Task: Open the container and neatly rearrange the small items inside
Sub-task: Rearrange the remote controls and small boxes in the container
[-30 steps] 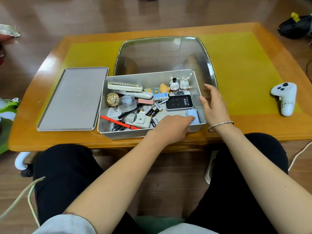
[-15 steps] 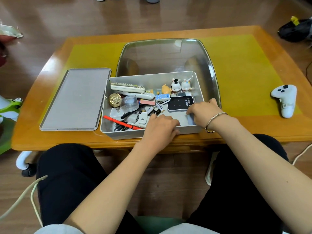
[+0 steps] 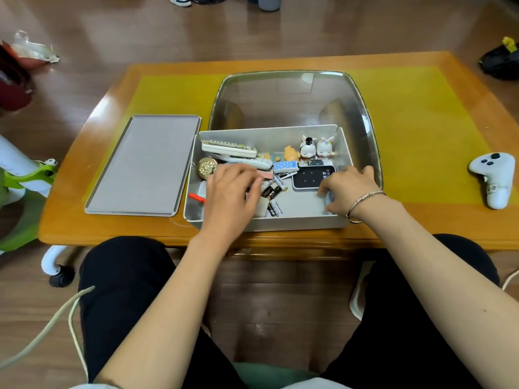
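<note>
The open grey container (image 3: 295,223) stands at the table's near edge, its flat grey lid (image 3: 143,167) beside it on the left. Inside lie two white remotes (image 3: 229,148), a gold round piece (image 3: 207,167), a black device (image 3: 311,178), batteries (image 3: 272,190), a red pen (image 3: 196,197) and small figurines (image 3: 316,148). My left hand (image 3: 233,189) is palm-down over the clutter in the left half, blurred, its grip hidden. My right hand (image 3: 348,192) is in the front right corner, fingers curled around a small pale blue item (image 3: 328,198).
A large clear tray (image 3: 292,99) sits just behind the container on the yellow mat (image 3: 421,122). A white game controller (image 3: 494,178) lies at the table's right. The wooden table edge (image 3: 421,237) is right above my knees.
My left hand has slid from the box's front right to its left half. My right hand came off the right rim and went down into the front right corner onto the pale blue item.
</note>
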The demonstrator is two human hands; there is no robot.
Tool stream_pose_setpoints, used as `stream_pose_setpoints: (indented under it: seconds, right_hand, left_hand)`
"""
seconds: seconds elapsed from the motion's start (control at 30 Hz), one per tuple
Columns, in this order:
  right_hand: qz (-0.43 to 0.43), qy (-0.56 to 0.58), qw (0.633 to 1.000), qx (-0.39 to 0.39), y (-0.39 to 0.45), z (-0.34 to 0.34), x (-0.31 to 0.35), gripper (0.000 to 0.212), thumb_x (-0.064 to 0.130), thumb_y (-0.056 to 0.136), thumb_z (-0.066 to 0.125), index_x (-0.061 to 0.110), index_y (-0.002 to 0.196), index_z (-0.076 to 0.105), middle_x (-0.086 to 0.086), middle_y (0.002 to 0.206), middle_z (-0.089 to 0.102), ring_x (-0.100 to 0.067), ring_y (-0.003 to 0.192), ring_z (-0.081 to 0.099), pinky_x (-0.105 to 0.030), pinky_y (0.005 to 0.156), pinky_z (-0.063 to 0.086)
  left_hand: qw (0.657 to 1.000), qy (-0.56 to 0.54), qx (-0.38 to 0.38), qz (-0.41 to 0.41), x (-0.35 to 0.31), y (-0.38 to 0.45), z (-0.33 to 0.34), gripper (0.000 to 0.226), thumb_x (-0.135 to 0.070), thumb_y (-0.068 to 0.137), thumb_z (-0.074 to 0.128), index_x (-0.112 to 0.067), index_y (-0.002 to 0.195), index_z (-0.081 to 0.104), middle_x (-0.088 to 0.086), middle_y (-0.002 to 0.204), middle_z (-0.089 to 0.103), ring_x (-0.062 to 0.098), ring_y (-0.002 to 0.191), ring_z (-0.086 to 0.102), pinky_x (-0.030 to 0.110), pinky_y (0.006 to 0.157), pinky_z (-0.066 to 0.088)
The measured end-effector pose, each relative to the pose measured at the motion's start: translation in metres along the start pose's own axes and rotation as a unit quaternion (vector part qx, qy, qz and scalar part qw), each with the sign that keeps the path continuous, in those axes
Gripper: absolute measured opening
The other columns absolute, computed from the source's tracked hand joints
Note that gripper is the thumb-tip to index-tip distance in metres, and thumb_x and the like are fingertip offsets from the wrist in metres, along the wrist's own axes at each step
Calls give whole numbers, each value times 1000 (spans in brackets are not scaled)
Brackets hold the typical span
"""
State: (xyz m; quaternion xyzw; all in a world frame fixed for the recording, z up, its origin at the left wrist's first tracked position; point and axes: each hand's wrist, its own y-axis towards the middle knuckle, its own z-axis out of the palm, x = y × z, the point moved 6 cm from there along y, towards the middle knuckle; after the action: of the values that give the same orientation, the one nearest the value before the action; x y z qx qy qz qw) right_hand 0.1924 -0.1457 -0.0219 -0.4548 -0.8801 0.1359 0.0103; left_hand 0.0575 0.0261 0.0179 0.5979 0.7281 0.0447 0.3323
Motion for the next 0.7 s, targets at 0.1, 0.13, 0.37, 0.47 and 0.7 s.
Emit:
stream_pose_setpoints:
  seconds: [0.1, 0.13, 0.37, 0.47, 0.7]
  right_hand:
    - [10, 18, 995, -97, -1, -15, 10, 26, 28, 84, 59, 30, 110, 62, 1, 116, 60, -26, 118, 41, -42, 90, 26]
    - [6, 35, 991, -131, -1, -22, 16, 26, 28, 85, 58, 29, 110, 63, 1, 117, 60, -27, 118, 42, -40, 89, 24]
    - [-166, 227, 950, -134, 24, -44, 87, 38, 14, 89, 56, 14, 126, 53, -7, 126, 55, -26, 122, 44, -35, 102, 32]
    - [-230, 219, 942, -112, 34, -46, 121, 52, 17, 87, 61, 13, 135, 43, -8, 136, 46, -26, 128, 39, -35, 107, 31]
    - [-225, 107, 959, -137, 50, -40, 154, 53, 23, 82, 61, 22, 132, 45, -2, 129, 49, -25, 120, 45, -39, 94, 44]
  left_hand:
    - [997, 33, -25, -63, 32, 4, -11, 18, -18, 90, 58, -17, 106, 67, 0, 116, 61, 22, 112, 45, 30, 86, 27]
    - [995, 42, -30, -81, 42, 6, -14, 21, -18, 90, 57, -18, 109, 65, 0, 119, 59, 21, 114, 43, 29, 88, 27]
    - [983, 59, -31, -169, 81, 18, -20, 38, -16, 89, 57, -14, 127, 51, 7, 134, 47, 27, 124, 36, 40, 97, 32]
    - [980, 31, -34, -195, 95, 15, -21, 45, -5, 91, 52, -10, 134, 43, 11, 138, 41, 29, 127, 37, 37, 101, 33]
    - [975, -84, 17, -206, 113, 8, -9, 50, 1, 94, 45, -18, 139, 38, 5, 136, 44, 18, 121, 48, 19, 91, 37]
